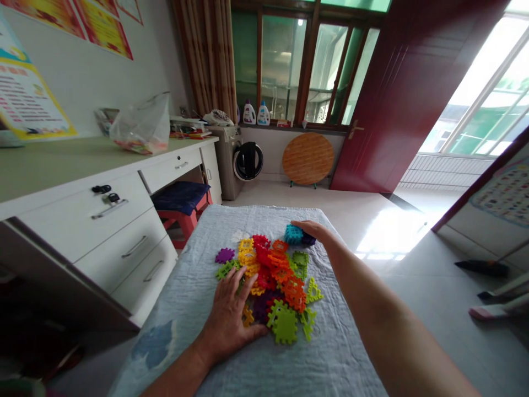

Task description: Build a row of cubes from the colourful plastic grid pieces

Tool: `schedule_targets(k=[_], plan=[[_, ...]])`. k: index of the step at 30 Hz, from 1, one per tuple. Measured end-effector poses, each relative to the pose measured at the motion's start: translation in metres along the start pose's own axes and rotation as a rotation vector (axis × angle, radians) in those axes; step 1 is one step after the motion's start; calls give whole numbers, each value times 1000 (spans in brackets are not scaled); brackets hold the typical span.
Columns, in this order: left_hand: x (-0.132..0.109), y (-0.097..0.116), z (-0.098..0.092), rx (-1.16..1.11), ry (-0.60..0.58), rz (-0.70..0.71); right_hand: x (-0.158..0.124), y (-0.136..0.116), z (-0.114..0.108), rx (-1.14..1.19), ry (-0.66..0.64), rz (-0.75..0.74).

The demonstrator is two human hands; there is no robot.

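Note:
A loose pile of notched plastic pieces in red, orange, yellow, green and purple (268, 264) lies on the cloth-covered table (185, 336). My left hand (231, 309) rests at the pile's near left side, fingers spread over yellow and green pieces. Beyond the pile, at its far right, my right hand (312, 229) is against a stack of blue pieces (293, 234) with dark purple ones beside it; its fingers are mostly hidden behind them. One purple piece (225, 255) sits apart on the left, and a bright green piece (285, 325) lies at the near edge.
To the left stands a white desk (82, 154) with drawers and a plastic bag (142, 127). A stool (182, 201) is tucked beside it. Farther back are a washing machine (227, 160), a round wooden tabletop (308, 158) and a red door (397, 94).

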State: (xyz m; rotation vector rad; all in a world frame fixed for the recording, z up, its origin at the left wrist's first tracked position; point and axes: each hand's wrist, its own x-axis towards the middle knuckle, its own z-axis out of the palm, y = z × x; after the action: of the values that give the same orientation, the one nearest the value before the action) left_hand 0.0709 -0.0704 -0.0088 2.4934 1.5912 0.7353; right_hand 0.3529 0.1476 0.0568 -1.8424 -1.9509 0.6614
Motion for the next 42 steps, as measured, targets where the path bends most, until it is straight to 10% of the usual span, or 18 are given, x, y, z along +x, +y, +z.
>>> schedule_targets(k=[3, 18, 34, 42], plan=[[0, 0, 0, 2, 3, 1, -7, -9, 2, -55, -257, 34], [-1, -1, 5, 4, 36, 10, -82, -40, 3, -24, -287, -333], [7, -16, -14, -194, 174, -129, -176, -67, 43, 156, 57, -768], [13, -24, -16, -262, 100, -220, -182, -31, 33, 139, 107, -647]])
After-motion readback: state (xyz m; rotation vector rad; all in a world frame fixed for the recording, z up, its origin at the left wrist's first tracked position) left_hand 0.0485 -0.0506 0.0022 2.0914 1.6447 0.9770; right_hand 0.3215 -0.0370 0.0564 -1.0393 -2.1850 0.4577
